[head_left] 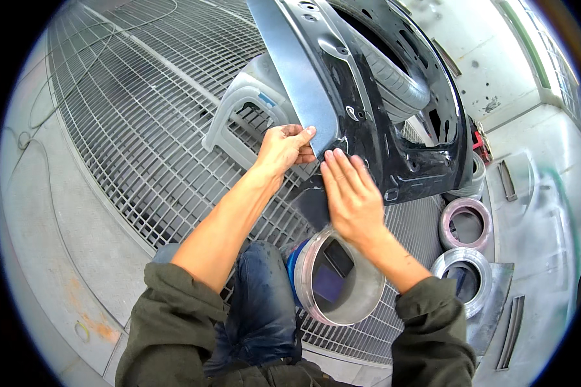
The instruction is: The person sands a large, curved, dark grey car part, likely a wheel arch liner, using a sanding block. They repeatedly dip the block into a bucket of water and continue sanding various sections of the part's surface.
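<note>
A black car door (pixel 394 155) with a blue-grey band (pixel 303 84) along its left edge stands tilted ahead of me. At its lower left corner my left hand (pixel 283 149) is closed on the edge, thumb on top and fingers curled beneath. My right hand (pixel 352 193) lies flat on the black surface beside that corner, its fingers stretched out and close together. A dark, sheet-like piece (pixel 313 203) shows just left of the right hand; whether the hand touches it I cannot tell. Fingertips of the left hand are partly hidden under the edge.
A grey plastic stool (pixel 239 97) stands under the door. Below my right hand is a round bucket (pixel 361 306) with dark flat pieces inside. Tyre-like rings, one pinkish (pixel 443 226) and one silvery (pixel 438 267), lie at right. Metal grating (pixel 142 129) covers the floor; a thin hose (pixel 48 174) runs at left.
</note>
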Tool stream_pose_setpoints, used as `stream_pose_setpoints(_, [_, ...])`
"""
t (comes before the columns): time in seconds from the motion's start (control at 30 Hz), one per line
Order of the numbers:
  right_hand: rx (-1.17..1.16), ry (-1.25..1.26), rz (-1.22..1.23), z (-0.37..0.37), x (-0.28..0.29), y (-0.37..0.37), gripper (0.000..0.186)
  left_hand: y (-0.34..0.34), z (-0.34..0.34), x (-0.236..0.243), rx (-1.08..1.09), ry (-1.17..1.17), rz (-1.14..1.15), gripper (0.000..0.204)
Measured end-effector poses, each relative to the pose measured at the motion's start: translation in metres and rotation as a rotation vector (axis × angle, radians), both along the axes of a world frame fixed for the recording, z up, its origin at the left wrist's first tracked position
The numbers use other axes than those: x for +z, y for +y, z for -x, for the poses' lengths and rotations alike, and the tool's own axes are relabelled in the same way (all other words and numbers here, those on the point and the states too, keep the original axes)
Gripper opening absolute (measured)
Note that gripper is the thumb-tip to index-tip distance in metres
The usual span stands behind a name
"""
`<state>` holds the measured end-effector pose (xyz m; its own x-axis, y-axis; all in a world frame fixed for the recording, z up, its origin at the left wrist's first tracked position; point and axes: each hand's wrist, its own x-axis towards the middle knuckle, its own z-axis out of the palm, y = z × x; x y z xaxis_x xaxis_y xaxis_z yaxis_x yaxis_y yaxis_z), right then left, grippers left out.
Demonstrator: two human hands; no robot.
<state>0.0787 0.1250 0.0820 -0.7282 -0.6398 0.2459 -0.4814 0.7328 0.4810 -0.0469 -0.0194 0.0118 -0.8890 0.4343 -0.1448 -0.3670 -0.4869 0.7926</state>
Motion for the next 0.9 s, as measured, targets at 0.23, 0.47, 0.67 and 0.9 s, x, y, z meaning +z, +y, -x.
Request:
stream_pose_setpoints(0.23, [-0.074,-0.041,0.017,-0.004,-0.002,0.01,0.052,0.004,-0.003,0.001,0.0,-0.019,-0.004,0.036])
stream_pose_setpoints(0.47, [-0.35,0.071,0.183,0.01,-0.022,-0.028,0.062,-0.004,0.005,0.003,-0.057,0.003,0.05,0.028])
stream_pose_setpoints(0.67, [-0.306,0.064,0.244,-0.007,-0.052,-0.034,0.059,-0.011,0.006,0.007,-0.105,-0.035,0.021,0.03])
stream_pose_setpoints(0.9, [-0.409,0.121,0.405,0.011,-0.041,-0.044,0.067,-0.011,0.019,-0.008,-0.135,0.091,0.078,0.031])
